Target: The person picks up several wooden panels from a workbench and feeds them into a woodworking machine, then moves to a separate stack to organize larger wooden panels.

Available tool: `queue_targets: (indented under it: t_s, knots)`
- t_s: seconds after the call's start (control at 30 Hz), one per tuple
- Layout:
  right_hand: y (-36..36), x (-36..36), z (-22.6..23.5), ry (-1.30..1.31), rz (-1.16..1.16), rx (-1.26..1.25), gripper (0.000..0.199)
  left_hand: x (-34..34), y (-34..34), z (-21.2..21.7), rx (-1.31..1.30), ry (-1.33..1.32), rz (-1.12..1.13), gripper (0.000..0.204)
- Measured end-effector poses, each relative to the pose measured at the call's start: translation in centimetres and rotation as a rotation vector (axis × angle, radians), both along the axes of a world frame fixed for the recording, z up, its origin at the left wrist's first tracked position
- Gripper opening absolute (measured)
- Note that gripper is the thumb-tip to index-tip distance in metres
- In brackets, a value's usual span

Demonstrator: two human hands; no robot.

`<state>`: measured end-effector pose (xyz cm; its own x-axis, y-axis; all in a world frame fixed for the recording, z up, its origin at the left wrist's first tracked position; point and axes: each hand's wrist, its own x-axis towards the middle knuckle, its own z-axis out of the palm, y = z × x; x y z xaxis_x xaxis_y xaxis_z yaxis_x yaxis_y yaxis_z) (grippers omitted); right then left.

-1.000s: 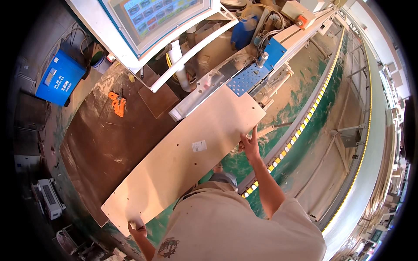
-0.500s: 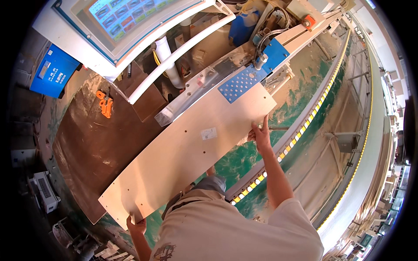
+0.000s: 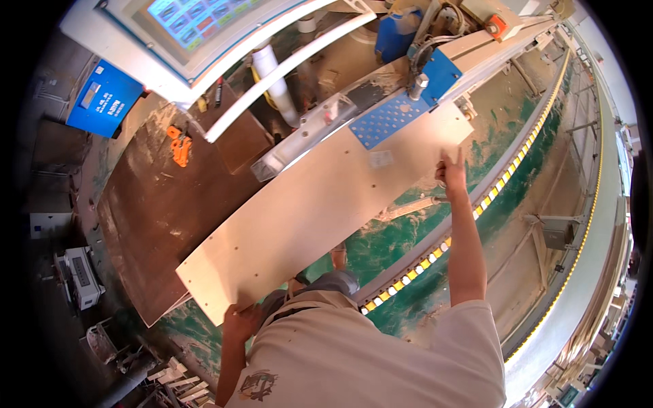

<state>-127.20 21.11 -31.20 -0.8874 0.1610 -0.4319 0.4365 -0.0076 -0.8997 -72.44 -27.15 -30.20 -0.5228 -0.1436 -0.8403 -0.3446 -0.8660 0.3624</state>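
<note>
A long, pale wooden panel [image 3: 306, 204] with several small drilled holes and a white label [image 3: 381, 158] slants across the middle, from lower left to upper right. At its near lower-left edge is my left hand [image 3: 241, 321], its thumb at the rim and its other fingers partly hidden. Farther up the same edge, my right hand [image 3: 451, 171] grips the panel near its far right end, with the index finger stretched along it. A blue perforated plate [image 3: 389, 125] of the machine meets the panel's far edge, beside a metal knob [image 3: 418, 86].
A white control console with a lit screen [image 3: 194, 20] and curved white rail [image 3: 292, 68] stands at upper left. Below it, orange clips [image 3: 179, 146] lie on a brown board [image 3: 156, 224]. A yellow-and-white roller track [image 3: 500, 183] curves past my right arm. Wood scraps [image 3: 183, 384] lie lower left.
The panel has slid toward the upper right along the machine, its far end now past the blue plate. Both hands have moved that way with it, and the view has shifted slightly.
</note>
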Motion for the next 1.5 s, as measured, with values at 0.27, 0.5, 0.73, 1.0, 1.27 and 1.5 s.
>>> queue_targets:
  t_s: [0.27,0.5,0.73,1.0,1.27,1.5]
  knots:
    - [-9.4,21.4,-2.6,-0.015,0.156,-0.013,0.039,0.2,0.8,4.5,-0.296,0.004,-0.621,0.038]
    - [-23.7,38.6,-0.6,-0.330,0.785,-0.025,0.041,8.0,-7.0,-1.8,-0.232,-0.187,-0.610,0.035]
    - [-30.9,42.6,2.1,-0.412,0.902,-0.048,0.052,8.9,-17.0,-6.1,-0.199,0.015,-0.168,0.030]
    - [-31.1,40.5,1.0,-0.420,0.688,0.009,0.054,4.7,-20.5,-5.8,-0.035,0.228,-0.045,0.046]
    - [-27.3,35.5,0.0,-0.338,0.528,0.014,0.055,2.6,-19.3,-4.3,-0.198,-0.128,-0.017,0.051]
    - [-23.7,30.1,2.6,-0.352,0.440,0.015,0.057,2.9,-18.9,-5.4,-0.246,-0.216,0.049,0.053]
